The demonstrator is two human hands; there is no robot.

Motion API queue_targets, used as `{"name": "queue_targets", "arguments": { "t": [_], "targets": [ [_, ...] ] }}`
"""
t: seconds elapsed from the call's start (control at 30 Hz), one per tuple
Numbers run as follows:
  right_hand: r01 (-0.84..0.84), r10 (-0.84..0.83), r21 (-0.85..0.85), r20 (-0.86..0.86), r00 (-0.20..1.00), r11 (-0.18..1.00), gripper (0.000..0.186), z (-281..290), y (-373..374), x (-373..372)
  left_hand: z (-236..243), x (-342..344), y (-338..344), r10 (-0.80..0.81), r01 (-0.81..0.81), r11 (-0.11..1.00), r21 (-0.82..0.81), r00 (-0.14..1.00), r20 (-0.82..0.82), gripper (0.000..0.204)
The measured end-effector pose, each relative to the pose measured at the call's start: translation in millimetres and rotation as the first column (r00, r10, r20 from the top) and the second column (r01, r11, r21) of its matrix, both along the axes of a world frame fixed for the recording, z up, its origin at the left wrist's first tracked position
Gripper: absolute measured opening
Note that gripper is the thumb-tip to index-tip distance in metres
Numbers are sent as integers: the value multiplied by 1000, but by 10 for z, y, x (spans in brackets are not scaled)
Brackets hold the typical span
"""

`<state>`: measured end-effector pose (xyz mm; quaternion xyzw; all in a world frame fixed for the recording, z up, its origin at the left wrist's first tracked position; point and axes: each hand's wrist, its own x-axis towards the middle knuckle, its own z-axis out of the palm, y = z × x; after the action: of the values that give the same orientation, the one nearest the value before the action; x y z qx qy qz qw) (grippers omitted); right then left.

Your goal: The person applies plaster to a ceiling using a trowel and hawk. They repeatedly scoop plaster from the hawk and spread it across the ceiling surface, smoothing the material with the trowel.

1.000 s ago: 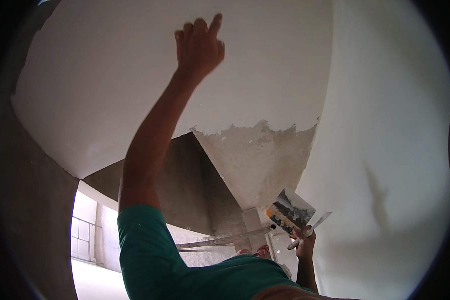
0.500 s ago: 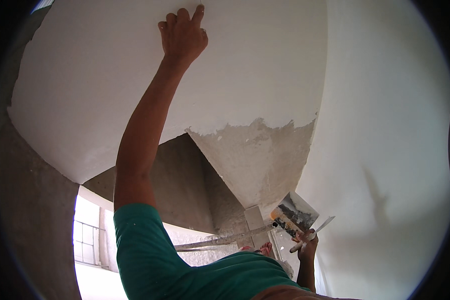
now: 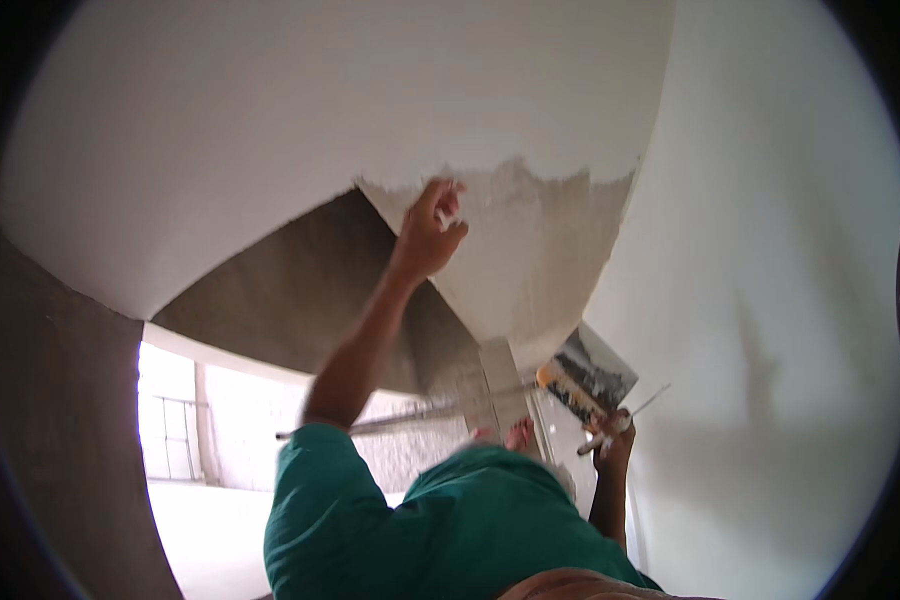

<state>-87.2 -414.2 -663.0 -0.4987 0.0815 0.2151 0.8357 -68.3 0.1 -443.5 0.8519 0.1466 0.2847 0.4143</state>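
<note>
My left hand [image 3: 430,232] is raised in front of the wall, near the ragged border of the white coating. Its fingers are loosely curled, with the thumb apart from them. Something whitish [image 3: 446,215] shows between fingers and thumb; whether it is a scrap or a smear I cannot tell. Low on the right, my right hand [image 3: 615,438] grips a putty knife [image 3: 592,442] with a pale handle and a thin blade. The same hand also holds a flat plastering trowel [image 3: 592,372], smeared dark and white.
White coating [image 3: 270,120] covers the upper wall; bare grey plaster [image 3: 530,240] lies below it. A smooth white wall [image 3: 770,250] rises close on the right. Beneath me are my feet [image 3: 518,433], a narrow board [image 3: 503,385] and a long pole [image 3: 420,415]. A bright barred window [image 3: 175,430] is at lower left.
My left hand has come down from high on the white wall, toward the bare plaster, and its extended index finger has curled. My right hand stays low with the same tools.
</note>
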Motion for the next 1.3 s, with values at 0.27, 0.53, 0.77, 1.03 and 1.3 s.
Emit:
{"name": "queue_targets", "arguments": {
  "t": [0.27, 0.53, 0.77, 1.03, 1.3],
  "targets": [
    [-136, 135, -136, -14, 991, 981, 21, 202, -8, 52, -2229, -584, 599, 580, -209, 630, -748, 767, 274, 48],
    [-105, 106, -225, -5, 994, 969, 22, 148, -3, 45, -2427, -379, 1307, 466, -247, 731, -636, 861, 202, 58],
    [-115, 120, -196, 15, 993, 974, 23, 105, -41, 67, -2341, -363, 1211, 559, -574, 801, -169, 819, -129, 51],
    [-177, 176, -63, -13, 984, 982, 20, 182, 4, 37, -3234, -1179, 539, 349, -75, 908, 413, 680, -645, 27],
    [-137, 137, 12, -34, 990, 991, 19, 343, 181, -82, -2994, -1398, -2200, -333, 444, -102, -890, 828, 451, 88]
  ]
}}
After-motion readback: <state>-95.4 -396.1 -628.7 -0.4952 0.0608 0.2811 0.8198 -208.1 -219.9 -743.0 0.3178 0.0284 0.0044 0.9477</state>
